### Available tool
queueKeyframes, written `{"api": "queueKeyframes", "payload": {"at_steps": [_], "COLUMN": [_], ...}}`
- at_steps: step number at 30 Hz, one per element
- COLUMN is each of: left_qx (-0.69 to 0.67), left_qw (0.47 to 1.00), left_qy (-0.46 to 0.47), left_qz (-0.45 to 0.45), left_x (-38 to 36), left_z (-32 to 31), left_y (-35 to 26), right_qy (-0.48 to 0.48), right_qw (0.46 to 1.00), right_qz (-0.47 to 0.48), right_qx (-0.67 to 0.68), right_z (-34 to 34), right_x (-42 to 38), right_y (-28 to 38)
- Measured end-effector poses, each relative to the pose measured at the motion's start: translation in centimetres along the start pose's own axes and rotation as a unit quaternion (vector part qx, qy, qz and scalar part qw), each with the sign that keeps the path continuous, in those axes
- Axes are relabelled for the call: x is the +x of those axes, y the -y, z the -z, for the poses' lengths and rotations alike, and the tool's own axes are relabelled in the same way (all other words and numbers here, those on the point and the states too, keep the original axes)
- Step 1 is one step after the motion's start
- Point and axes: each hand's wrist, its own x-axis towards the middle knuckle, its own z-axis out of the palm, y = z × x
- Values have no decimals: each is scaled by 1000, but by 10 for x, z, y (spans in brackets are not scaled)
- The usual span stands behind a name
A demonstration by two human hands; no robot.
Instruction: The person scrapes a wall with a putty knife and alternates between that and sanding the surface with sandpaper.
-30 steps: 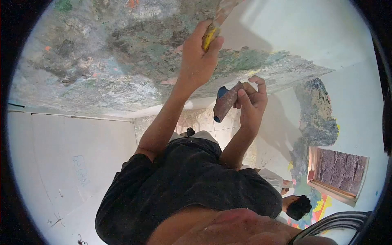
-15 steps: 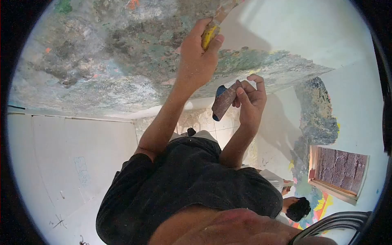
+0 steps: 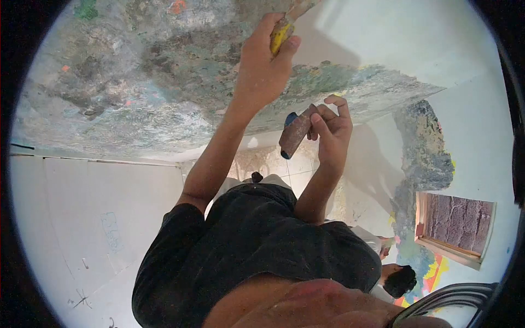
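My left hand (image 3: pixel 265 74) is closed around the yellow handle of a putty knife (image 3: pixel 280 37). Its blade reaches up over the wall, where stripped, mottled surface (image 3: pixel 180 60) meets smooth white coating (image 3: pixel 377 38). Lower and to the right, my right hand (image 3: pixel 332 130) pinches a curled piece of brown sandpaper (image 3: pixel 296 132) between thumb and fingers, and blue backing shows at its ends. One finger of that hand sticks up, bent. The sandpaper hangs in front of the wall's lower part.
Behind me on the right, another person (image 3: pixel 399 280) stands near a wall with a patchy grey strip (image 3: pixel 429 147). A small framed window opening (image 3: pixel 456 227) is set in that wall. White panels (image 3: pixel 71 213) line the left side. Dark cables (image 3: pixel 454 300) loop at lower right.
My left hand and the putty knife have risen a little along the wall. My right hand has shifted slightly left and up with the sandpaper.
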Motion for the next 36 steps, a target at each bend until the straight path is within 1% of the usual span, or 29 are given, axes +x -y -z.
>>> {"api": "queueKeyframes", "payload": {"at_steps": [2, 5, 7, 9, 11, 13, 15, 17, 21, 24, 27, 30, 33, 36], "left_qx": [-40, -20, -7, -22, -18, -21, -31, -35, 0, -17, 12, 25, -32, 61], "left_qw": [998, 998, 997, 991, 996, 996, 991, 990, 994, 992, 992, 989, 993, 990], "left_qy": [0, 27, 42, 58, 55, 62, 70, 77, 87, 97, 96, 135, 60, 115], "left_qz": [41, 46, 71, 114, 68, 68, 107, 113, 58, 78, 84, 51, 101, 53], "left_x": [-9, -3, -6, -7, -1, 0, 3, -3, 10, 10, 19, 27, 9, 25], "left_z": [11, 15, 21, 29, 30, 32, 36, 43, 46, 56, 48, 40, 60, 50], "left_y": [7, 3, -3, -7, -2, -4, -11, -7, -12, -9, -14, -19, -21, -9], "right_qy": [13, 7, 2, 8, 19, 32, 38, 43, 42, 48, 50, 49, 47, 25], "right_qw": [1000, 1000, 1000, 1000, 1000, 999, 999, 999, 999, 998, 999, 998, 999, 999], "right_qz": [-5, -2, -8, -10, -6, -22, -17, -27, -31, -27, -20, -25, -21, -24], "right_qx": [-2, -7, -9, 2, 0, -16, -9, -8, -6, -17, -8, -2, -7, -10], "right_z": [1, 4, 6, 4, 1, -3, -8, -8, -11, -12, -13, -11, -5, 3], "right_x": [-5, -2, 0, -1, 4, 0, 5, 1, 0, -1, 4, 0, -2, -6], "right_y": [8, 8, 2, 0, 3, 6, 2, 0, 0, 2, 3, 1, 7, -1]}}
